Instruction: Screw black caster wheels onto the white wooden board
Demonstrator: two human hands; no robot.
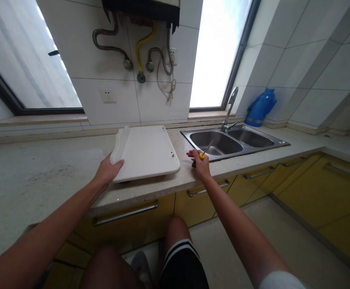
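A white panel [149, 150] with rounded corners and a few small holes near its right edge rests on the counter, its front edge slightly raised. My left hand [107, 170] grips the panel's left front corner, thumb on top and the other fingers hidden. Along that left side lies a thin white sheet [121, 142], partly over the panel; whether it is cloth or film I cannot tell. To the right of the panel, my right hand [201, 162] is closed around a screwdriver [202, 155] with a yellow and black handle, its shaft pointing up over the sink.
A double steel sink [189, 138] with a tap [230, 106] is at the right, beside a blue thermos-like container [260, 108]. Hoses [146, 40] hang below a wall heater [141, 8]. Yellow drawers with metal handles [126, 213] line the counter [57, 172] front.
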